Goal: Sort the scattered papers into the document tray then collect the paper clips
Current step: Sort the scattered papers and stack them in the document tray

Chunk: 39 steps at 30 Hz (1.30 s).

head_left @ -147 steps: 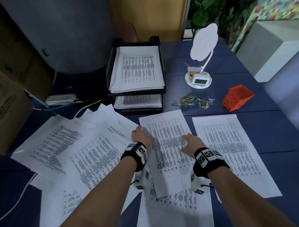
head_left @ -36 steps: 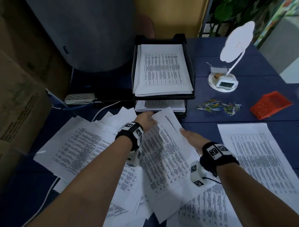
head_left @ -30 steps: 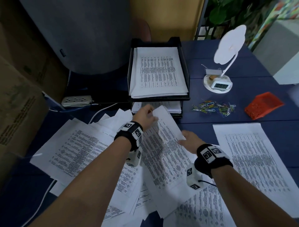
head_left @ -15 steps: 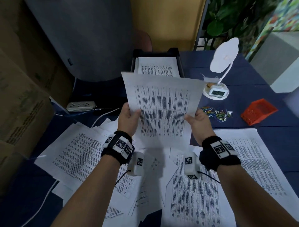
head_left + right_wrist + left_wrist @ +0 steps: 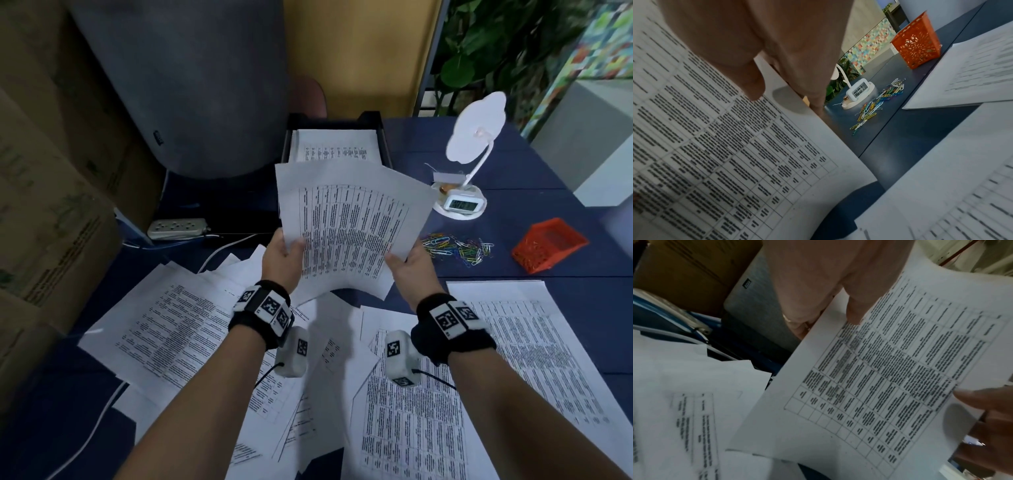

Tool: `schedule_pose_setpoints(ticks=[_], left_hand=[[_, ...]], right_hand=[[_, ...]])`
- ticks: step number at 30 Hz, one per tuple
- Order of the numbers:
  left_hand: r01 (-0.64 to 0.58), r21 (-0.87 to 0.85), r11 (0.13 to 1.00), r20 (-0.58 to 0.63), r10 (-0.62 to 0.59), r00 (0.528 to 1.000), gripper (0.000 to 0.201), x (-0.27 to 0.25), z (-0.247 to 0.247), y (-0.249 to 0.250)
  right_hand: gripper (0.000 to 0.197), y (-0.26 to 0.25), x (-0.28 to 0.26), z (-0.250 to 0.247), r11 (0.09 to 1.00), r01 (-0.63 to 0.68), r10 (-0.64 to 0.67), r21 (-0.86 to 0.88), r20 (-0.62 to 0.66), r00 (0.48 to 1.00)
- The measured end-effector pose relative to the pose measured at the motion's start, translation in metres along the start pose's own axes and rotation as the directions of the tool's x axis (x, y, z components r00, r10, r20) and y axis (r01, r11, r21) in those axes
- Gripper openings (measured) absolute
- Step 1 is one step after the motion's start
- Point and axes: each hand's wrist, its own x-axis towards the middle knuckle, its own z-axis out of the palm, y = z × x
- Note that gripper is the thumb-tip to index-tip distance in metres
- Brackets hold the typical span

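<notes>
It looks like an office: a blue desk (image 5: 565, 192) with a paper tray (image 5: 385, 137), paper clips (image 5: 457, 248), printed pages (image 5: 164, 329) and boxes (image 5: 41, 192).

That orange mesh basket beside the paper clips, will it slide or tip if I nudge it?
The orange basket is thin perforated plastic and looks empty, so it is probably light and would likely skid on the smooth blue table. In the head view it appears to lie tilted, so a nudge may rock or roll it. The paper clips lie close by and could scatter.

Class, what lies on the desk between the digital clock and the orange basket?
Bare blue desk; the head view shows clock and basket apart.
</notes>
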Motion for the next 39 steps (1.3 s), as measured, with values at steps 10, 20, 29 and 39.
schedule_pose_setpoints(ticks=[10,20,29,39], left_hand=[[0.006,-0.041,0.999,-0.085,-0.009,0.996,0.005,0.051,-0.009,0.038],[0.055,0.340,0.939,0.101,-0.094,0.990,0.058,0.056,-0.010,0.041],[-0.094,0.573,0.814,0.241,-0.058,0.969,0.076,0.092,-0.006,0.044],[-0.175,0.809,0.561,0.236,-0.036,0.971,0.044,0.120,0.011,0.017]], right_hand=[[0.029,0.018,0.005,-0.011,0.944,-0.331,0.330,-0.014,0.102,0.938],[0.028,-0.027,0.048,0.006,0.959,-0.233,0.224,0.164,0.070,0.972],[0.019,-0.042,0.092,0.016,0.991,-0.092,0.078,-0.093,-0.142,0.987],[0.026,-0.021,0.120,0.017,0.774,-0.021,-0.063,-0.633,-0.110,0.992]])
